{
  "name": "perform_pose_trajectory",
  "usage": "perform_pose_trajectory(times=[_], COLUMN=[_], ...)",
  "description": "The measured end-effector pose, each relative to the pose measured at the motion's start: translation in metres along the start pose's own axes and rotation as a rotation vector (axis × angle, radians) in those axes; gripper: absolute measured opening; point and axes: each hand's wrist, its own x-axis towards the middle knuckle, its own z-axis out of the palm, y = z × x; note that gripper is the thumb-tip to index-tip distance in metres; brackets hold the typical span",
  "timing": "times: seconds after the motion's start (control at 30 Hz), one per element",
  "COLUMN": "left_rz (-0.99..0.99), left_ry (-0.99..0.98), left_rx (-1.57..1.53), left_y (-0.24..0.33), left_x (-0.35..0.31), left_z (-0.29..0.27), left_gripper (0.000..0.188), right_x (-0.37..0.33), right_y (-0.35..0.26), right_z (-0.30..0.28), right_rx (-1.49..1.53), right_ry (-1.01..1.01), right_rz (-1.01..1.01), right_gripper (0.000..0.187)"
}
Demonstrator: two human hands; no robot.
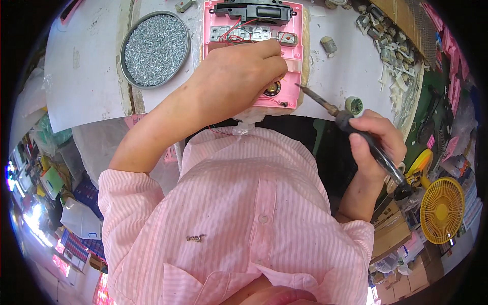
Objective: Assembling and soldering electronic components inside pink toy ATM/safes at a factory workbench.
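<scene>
A pink plastic housing point(294, 96) lies at the table's near edge, with a black mechanism point(259, 12), a grey metal strip, red wires and a small motor point(288, 38) in it. My left hand point(239, 76) reaches across the housing, its fingers closed near the round speaker-like part point(273, 90). Whatever those fingertips pinch is mostly hidden. In my right hand point(381, 137) is a soldering iron point(343, 121) with a black handle. Its tip points up and left, at the housing's right edge.
A round tray of small metal screws point(155, 50) stands on the left. One loose motor point(329, 46) lies right of the housing, with several more motors point(389, 43) piled beyond. Close to the iron is a small round greenish roll point(354, 105). A yellow fan point(442, 210) stands at the lower right.
</scene>
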Motion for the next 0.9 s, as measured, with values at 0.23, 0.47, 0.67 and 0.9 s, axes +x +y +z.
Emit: perform_pose_trajectory(times=[0.23,0.47,0.67,0.9], left_rz=[-0.010,-0.007,0.010,0.005], left_ry=[-0.013,-0.005,0.017,-0.013], left_rx=[0.042,0.024,0.016,0.038], left_y=[0.001,0.001,0.000,-0.001], left_x=[0.000,0.000,0.000,0.000], left_z=[0.000,-0.001,0.000,-0.001], left_gripper=[0.014,0.014,0.013,0.010], right_x=[0.013,0.017,0.019,0.015], right_y=[0.000,0.000,-0.002,-0.004], right_z=[0.007,0.009,0.012,0.004], right_rx=[-0.079,-0.101,-0.114,-0.075], right_ry=[-0.134,-0.168,-0.175,-0.108], right_rz=[0.001,-0.002,0.003,-0.003], right_gripper=[0.021,0.021,0.020,0.021])
